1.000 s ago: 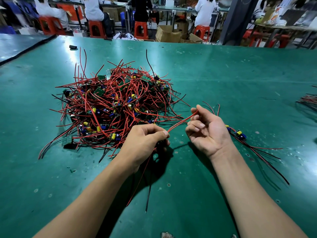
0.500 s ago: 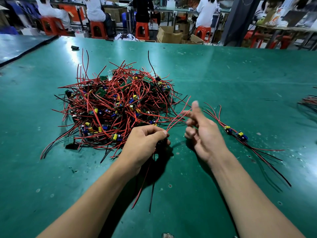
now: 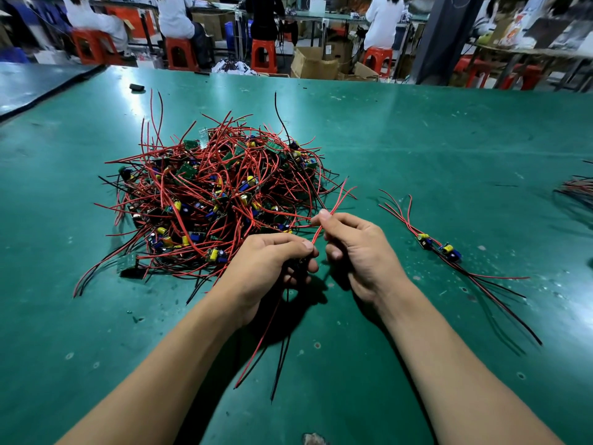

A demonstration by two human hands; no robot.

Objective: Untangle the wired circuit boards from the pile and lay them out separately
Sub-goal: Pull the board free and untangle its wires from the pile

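Green table [image 3: 417, 139] — left hand [image 3: 266, 264] grips trailing wires [image 3: 263, 340], right hand [image 3: 359, 252] pinches red wire ends [image 3: 335, 203]

an electronics assembly workshop. long green-topped worktables [image 3: 417, 130] filled the room; seated workers in white coats [image 3: 383, 20] occupied orange stools [image 3: 263, 54] behind, with cardboard boxes [image 3: 313, 64] on the floor between benches.

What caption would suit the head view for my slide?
Left hand and right hand hold red wires beside the tangled pile.
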